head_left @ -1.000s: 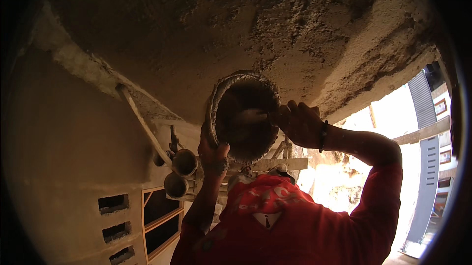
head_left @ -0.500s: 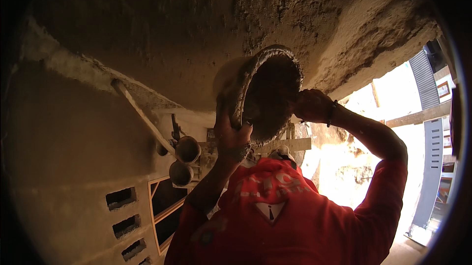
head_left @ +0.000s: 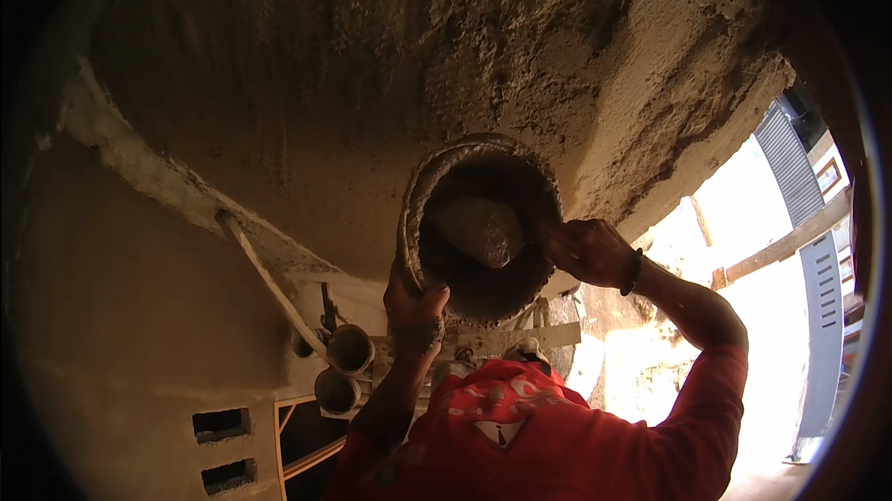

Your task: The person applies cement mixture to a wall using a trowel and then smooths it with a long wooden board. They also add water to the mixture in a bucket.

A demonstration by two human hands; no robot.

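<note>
A mortar-crusted bucket (head_left: 409,222) is held up in front of me, its open mouth facing my view. My left hand (head_left: 414,311) is closed on its lower left rim, with the thumb over the edge. My right hand (head_left: 591,252), with a dark band at the wrist, is closed in a fist at the right side of the mouth. A pale, rounded blade like a trowel's (head_left: 481,231) lies inside the bucket next to this fist. The handle is hidden by my fingers and the shadow.
A rough plastered surface (head_left: 520,64) spreads overhead. Left of me, a long wooden stick (head_left: 269,278) leans near two more buckets (head_left: 350,349). A plank (head_left: 548,336) lies behind the bucket. Vent openings (head_left: 223,425) and a wooden window frame (head_left: 316,457) mark the left wall.
The bucket has come lower and turned its mouth toward my view, so the blade inside now shows. Both hands have moved down with it.
</note>
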